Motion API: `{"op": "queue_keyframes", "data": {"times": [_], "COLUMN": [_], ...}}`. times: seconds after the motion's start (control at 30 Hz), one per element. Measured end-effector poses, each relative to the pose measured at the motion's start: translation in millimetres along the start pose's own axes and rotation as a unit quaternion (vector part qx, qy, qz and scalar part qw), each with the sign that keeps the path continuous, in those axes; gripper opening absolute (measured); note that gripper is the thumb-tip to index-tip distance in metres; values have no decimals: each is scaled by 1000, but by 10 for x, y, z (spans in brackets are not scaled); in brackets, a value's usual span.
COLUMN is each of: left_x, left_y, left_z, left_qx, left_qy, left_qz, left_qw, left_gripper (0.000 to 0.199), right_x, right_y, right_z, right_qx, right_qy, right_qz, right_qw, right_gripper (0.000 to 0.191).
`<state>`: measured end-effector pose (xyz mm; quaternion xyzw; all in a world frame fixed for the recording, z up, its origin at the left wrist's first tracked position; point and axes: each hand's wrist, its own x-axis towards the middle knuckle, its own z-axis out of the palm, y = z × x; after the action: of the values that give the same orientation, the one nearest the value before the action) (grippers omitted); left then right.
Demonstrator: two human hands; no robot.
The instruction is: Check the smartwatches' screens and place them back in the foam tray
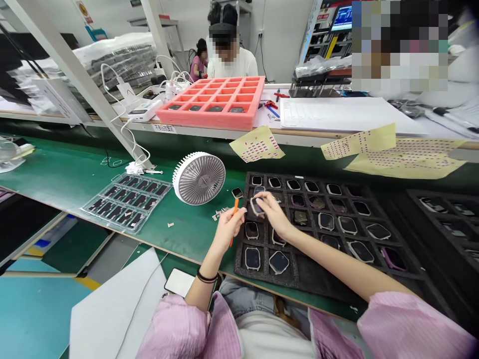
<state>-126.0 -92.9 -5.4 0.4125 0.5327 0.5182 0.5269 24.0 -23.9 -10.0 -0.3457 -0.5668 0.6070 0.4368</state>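
Observation:
My right hand (271, 214) pinches a small rounded-square smartwatch body (257, 206) above a black foam tray (301, 273). My left hand (229, 230) grips an orange plastic pry tool (235, 212), and its fingertips sit close to the watch body. The tray's compartments hold several similar watch bodies, some dark and some with pale rims. Beside the tray's left edge lies one more small watch body (237, 193). A few small pale scraps (220, 213) lie on the green bench mat left of my left hand.
A white desk fan (198, 178) lies tilted on the green mat beside a clear blister tray (127, 202) of dark parts. A second black tray (445, 224) sits at right. Yellow sticker sheets (256, 143) and a pink foam tray (213, 102) lie beyond; a phone (179, 281) rests near my lap.

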Motion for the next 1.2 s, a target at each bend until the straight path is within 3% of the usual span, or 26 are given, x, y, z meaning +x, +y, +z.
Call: {"op": "queue_keyframes", "data": {"times": [0.07, 0.17, 0.3, 0.37, 0.47, 0.53, 0.73, 0.8, 0.83, 0.93, 1.0, 1.1, 1.2], "left_x": [-9, -20, -32, -44, -63, -73, -72, -66, -61, -37, -19, -9, -25], "left_y": [-20, -42, -45, -29, 16, 45, 59, 45, 36, -7, -44, -88, -94], "left_z": [-168, -376, -466, -448, -372, -294, -58, -16, 0, 43, 84, 174, 274], "left_qx": [71, 269, 436, 462, 446, 426, 428, 417, 405, 340, 275, 174, 104], "left_qy": [48, 94, 110, 131, 127, 106, 52, 39, 30, -12, -56, -112, -123], "left_qz": [25, 62, 12, -1, 13, 30, 62, 57, 54, 56, 58, 59, 49], "left_qw": [996, 957, 893, 877, 886, 898, 900, 907, 912, 939, 958, 976, 986], "left_gripper": [42, 37, 27, 26, 28, 29, 29, 30, 29, 25, 25, 28, 31], "right_x": [93, 173, 133, 88, 28, -2, -41, -34, -28, -20, -37, -94, -154], "right_y": [75, 182, 184, 132, 73, 69, 121, 139, 149, 178, 185, 141, 10], "right_z": [-98, -173, -272, -408, -643, -734, -682, -681, -691, -716, -683, -544, -369], "right_qx": [-107, -290, -376, -467, -643, -701, -738, -722, -700, -578, -472, -290, -59], "right_qy": [26, -10, -35, -8, 15, -1, -38, -35, -34, -25, -16, -10, -8], "right_qz": [-46, -103, -142, -160, -146, -118, -75, -76, -79, -79, -73, -56, 1], "right_qw": [993, 951, 915, 870, 751, 703, 669, 687, 709, 812, 878, 955, 998], "right_gripper": [21, 18, 20, 21, 27, 29, 35, 34, 32, 30, 27, 27, 34]}}
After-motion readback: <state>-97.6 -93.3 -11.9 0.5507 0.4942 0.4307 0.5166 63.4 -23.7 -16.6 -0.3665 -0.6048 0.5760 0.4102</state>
